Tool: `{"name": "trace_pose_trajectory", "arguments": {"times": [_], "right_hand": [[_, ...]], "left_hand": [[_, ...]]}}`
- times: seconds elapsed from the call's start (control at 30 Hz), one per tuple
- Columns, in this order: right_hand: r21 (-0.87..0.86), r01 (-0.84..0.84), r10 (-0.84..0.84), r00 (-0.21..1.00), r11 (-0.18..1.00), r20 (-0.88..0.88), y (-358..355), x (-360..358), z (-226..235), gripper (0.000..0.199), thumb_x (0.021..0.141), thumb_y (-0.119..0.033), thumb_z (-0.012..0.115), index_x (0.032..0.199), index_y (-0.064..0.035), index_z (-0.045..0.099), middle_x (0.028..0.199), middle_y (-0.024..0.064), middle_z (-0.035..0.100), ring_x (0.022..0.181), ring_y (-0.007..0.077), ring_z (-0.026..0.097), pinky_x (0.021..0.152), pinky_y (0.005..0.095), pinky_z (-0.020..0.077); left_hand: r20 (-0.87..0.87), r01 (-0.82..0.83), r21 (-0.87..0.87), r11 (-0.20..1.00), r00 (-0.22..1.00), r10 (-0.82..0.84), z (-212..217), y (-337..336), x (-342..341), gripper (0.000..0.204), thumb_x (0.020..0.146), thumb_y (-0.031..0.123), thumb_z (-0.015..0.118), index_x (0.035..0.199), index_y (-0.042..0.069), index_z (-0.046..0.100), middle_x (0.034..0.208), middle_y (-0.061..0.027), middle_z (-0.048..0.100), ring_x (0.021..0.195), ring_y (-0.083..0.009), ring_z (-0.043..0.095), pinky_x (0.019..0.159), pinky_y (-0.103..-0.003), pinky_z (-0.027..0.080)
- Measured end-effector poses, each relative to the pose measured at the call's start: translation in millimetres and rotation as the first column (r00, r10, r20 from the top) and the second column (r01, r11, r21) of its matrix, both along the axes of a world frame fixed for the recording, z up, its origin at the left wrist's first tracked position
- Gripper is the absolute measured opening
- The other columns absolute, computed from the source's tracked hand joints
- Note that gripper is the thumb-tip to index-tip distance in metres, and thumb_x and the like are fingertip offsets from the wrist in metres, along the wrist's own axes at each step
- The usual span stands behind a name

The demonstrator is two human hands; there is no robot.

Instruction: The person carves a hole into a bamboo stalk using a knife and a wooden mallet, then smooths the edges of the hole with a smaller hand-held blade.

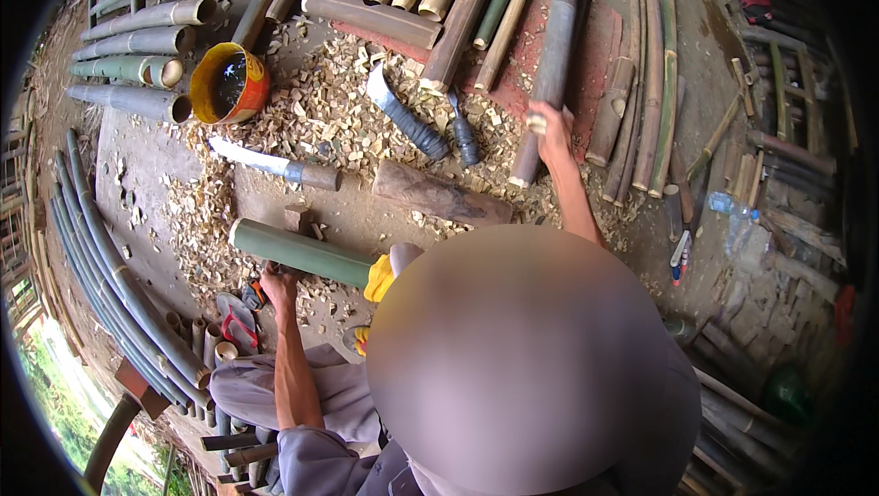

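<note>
My right hand (552, 130) is closed round the near end of a long grey-brown bamboo pole (557, 47), whose pale cut end shows at my fingers. My left hand (279, 283) is closed at the near side of a thick green bamboo length (298, 250), close to its cut left end; my fingers are partly hidden. The green bamboo's right end runs to a yellow covering (379, 278) by my leg. Beyond it lie a long knife (275, 164), a wooden block (443, 194), a curved blade with a wrapped handle (407, 116) and a chisel-like tool (463, 132).
Wood chips (302, 98) cover the ground. A red-yellow bucket (231, 84) with dark liquid stands at the far left, near stacked bamboo (137, 42). Long curved poles (128, 276) lie at left. Bamboo strips (652, 93), markers (679, 258) and a clear plastic bottle (732, 205) are at right.
</note>
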State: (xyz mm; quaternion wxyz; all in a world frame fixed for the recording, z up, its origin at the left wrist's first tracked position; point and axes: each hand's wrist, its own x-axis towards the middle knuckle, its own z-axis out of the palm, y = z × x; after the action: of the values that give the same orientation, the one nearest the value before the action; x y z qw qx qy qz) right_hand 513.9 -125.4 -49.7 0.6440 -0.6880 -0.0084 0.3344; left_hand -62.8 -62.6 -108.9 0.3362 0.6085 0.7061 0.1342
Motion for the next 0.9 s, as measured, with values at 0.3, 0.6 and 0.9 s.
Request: {"name": "trace_pose_trajectory", "arguments": {"times": [0.3,0.6,0.9], "right_hand": [[-0.467,0.087,0.164,0.867,0.88,0.47,-105,-11,-23,0.088,0.063,-0.022,0.077,0.131,0.0139,0.034,0.122,0.032,0.049,0.11,0.0405,0.051,0.098,0.0381,0.0371],[-0.626,0.043,0.3,0.85,0.778,0.433,-111,-15,-65,0.093,0.072,-0.029,0.073,0.136,0.0139,0.021,0.133,0.0361,0.036,0.124,0.0421,0.04,0.103,0.0411,0.0336],[-0.637,0.1,0.324,0.794,0.764,0.514,-124,-12,-70,0.089,0.074,-0.029,0.072,0.135,0.013,0.023,0.127,0.0348,0.042,0.115,0.044,0.047,0.098,0.0428,0.0381]], "left_hand": [[-0.02,-0.009,-0.021,1.0,1.0,0.008,4,2,1,0.03,0.066,0.013,0.068,0.092,-0.002,0.065,0.075,-0.0161,0.068,0.067,-0.0188,0.063,0.066,-0.033,0.049],[-0.337,0.163,-0.078,0.983,0.924,-0.18,30,11,13,0.032,0.067,0.02,0.073,0.089,-0.002,0.066,0.079,-0.0223,0.066,0.074,-0.0369,0.065,0.069,-0.043,0.05],[0.581,0.204,0.078,0.976,0.786,-0.21,244,41,143,0.053,0.074,0.026,0.075,0.116,0.001,0.056,0.094,-0.0143,0.065,0.067,-0.0196,0.063,0.054,-0.029,0.05]]}}
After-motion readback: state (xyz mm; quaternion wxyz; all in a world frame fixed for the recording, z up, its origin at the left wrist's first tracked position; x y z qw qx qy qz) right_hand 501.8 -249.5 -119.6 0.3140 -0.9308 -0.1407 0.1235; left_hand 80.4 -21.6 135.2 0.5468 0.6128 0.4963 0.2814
